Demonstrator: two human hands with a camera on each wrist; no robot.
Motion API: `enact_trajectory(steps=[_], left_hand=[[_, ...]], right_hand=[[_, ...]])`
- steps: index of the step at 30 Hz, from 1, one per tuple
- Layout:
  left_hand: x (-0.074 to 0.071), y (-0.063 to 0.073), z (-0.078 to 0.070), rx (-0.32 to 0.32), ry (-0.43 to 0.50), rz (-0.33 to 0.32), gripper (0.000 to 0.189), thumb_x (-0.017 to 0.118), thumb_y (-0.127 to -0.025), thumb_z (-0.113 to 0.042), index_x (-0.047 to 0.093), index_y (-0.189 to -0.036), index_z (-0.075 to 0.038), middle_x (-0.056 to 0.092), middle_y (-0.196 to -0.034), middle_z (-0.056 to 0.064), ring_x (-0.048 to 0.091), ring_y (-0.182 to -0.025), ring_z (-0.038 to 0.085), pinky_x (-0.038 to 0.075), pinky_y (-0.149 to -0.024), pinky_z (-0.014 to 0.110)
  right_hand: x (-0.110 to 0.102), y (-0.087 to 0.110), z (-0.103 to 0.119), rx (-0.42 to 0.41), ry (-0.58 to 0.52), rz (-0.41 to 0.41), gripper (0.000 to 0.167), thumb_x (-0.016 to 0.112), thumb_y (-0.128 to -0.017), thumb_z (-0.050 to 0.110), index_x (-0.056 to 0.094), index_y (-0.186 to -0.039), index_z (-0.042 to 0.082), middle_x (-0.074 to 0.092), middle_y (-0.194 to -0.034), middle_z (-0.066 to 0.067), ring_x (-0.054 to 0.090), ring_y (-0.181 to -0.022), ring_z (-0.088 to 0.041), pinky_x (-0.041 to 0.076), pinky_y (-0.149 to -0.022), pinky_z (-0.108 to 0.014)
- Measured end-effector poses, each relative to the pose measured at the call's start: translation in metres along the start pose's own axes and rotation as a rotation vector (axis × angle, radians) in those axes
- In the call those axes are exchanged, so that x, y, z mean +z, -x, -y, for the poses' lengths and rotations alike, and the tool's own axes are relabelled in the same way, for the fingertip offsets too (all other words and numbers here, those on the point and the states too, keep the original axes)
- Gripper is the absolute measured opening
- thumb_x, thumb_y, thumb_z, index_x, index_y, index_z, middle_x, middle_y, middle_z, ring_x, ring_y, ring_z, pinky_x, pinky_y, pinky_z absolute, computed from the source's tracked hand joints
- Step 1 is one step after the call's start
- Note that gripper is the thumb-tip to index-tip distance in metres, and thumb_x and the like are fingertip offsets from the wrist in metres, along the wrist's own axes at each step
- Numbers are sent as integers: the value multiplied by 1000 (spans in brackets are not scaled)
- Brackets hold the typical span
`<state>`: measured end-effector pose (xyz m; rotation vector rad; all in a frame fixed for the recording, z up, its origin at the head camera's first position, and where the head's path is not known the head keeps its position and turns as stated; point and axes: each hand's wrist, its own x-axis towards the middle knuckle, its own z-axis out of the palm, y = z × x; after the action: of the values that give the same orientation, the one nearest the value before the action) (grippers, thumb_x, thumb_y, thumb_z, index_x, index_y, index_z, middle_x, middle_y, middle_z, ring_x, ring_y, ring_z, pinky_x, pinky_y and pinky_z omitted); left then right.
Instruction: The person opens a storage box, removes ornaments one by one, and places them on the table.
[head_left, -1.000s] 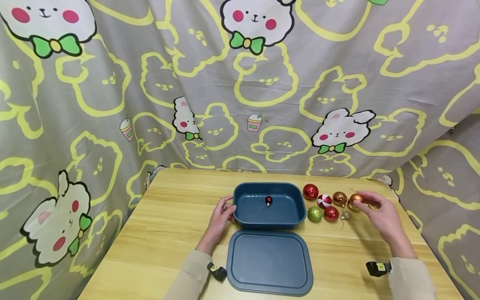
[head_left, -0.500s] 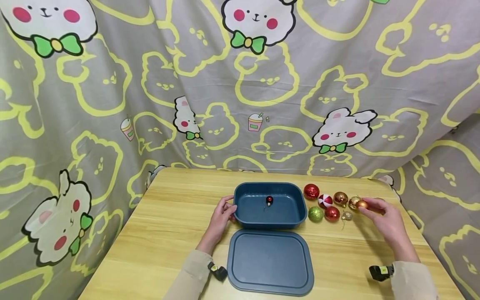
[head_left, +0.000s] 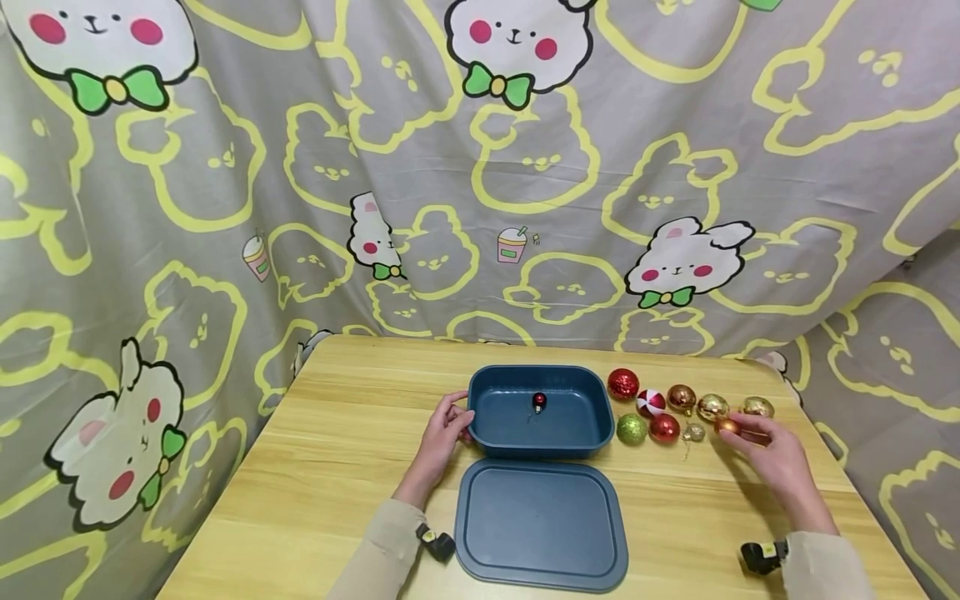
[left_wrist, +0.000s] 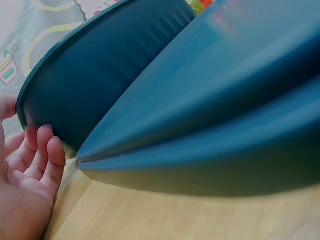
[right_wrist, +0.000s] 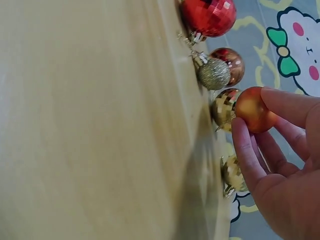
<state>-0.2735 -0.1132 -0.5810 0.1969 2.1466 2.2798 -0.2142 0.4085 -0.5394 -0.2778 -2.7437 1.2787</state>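
My left hand [head_left: 442,437] grips the left end of a dark blue rectangular box [head_left: 540,452], thumb at the rim and fingers against the outer wall. In the left wrist view, the curled fingers [left_wrist: 42,155] lie beside that wall [left_wrist: 95,80]. Inside the box sits a small dark red bauble [head_left: 539,400]. At the right, my right hand [head_left: 780,458] pinches an orange bauble [right_wrist: 254,111] between thumb and fingertips. Just beyond it are two gold baubles, one [head_left: 713,407] to the left and one [head_left: 758,407] partly behind the fingers.
A matching blue lid [head_left: 540,525] lies flat in front of the box. Right of the box stand a large red bauble [head_left: 623,384], a red-and-white one [head_left: 650,403], a green one [head_left: 632,429], another red one [head_left: 664,428], a bronze one [head_left: 681,397] and a small glittery one [head_left: 694,432].
My right hand has drawn the orange bauble nearer to me and slightly right, away from the gold baubles, which now show more. My left hand has stayed on the box.
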Motion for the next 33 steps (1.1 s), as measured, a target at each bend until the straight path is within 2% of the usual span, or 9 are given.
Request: enact_trajectory(steps=[3, 6, 10, 17, 22, 28, 33], left_hand=[[0, 0, 0, -5, 10, -4, 43, 61, -103, -10, 52, -144, 0, 57, -89, 10, 57, -67, 15, 53, -63, 25], [1, 0, -1, -15, 16, -7, 42, 61, -103, -9, 53, -144, -1, 57, -91, 12, 57, -67, 15, 53, -63, 25], [0, 0, -1, -17, 16, -5, 43, 61, -103, -10, 53, -144, -1, 58, -93, 15, 57, -68, 15, 53, -64, 25], [-1, 0, 0, -18, 7, 0, 44, 61, -104, -10, 51, -145, 0, 58, -92, 11, 57, -69, 14, 53, -65, 24], [0, 0, -1, -24, 9, -3, 43, 61, -103, -10, 52, -145, -1, 58, -93, 14, 57, -69, 14, 53, -65, 25], [0, 0, 0, -33, 14, -12, 42, 62, -103, -10, 54, -144, -3, 58, -95, 21, 57, -69, 15, 53, -64, 25], [0, 0, 0, -35, 16, -19, 41, 61, -103, -9, 55, -143, -3, 59, -92, 16, 57, -68, 15, 53, -63, 25]], right_hand=[[1, 0, -4, 14, 1, 1, 65, 74, -96, 42, 58, -141, -2, 68, -120, -8, 50, -83, 20, 44, -73, -11], [2, -1, -7, 28, -15, -4, 65, 74, -96, 40, 57, -141, -4, 65, -109, 15, 51, -82, 20, 43, -74, -10], [5, -3, -11, 35, -28, -21, 63, 74, -97, 37, 58, -140, -5, 61, -101, 25, 50, -82, 18, 44, -73, -10], [6, -3, -13, 66, -8, -23, 62, 75, -97, 37, 58, -140, -5, 62, -103, 18, 48, -83, 12, 45, -72, -13], [7, -4, -12, 88, -27, -21, 64, 75, -96, 36, 57, -140, -6, 61, -105, 15, 47, -84, 13, 45, -72, -12], [8, -3, -10, 98, -57, -16, 62, 76, -96, 33, 56, -139, -9, 61, -96, 25, 47, -82, 16, 45, -72, -11], [9, -4, -9, 102, -63, -13, 60, 74, -97, 29, 56, -138, -10, 62, -93, 24, 48, -81, 15, 48, -71, -11]])
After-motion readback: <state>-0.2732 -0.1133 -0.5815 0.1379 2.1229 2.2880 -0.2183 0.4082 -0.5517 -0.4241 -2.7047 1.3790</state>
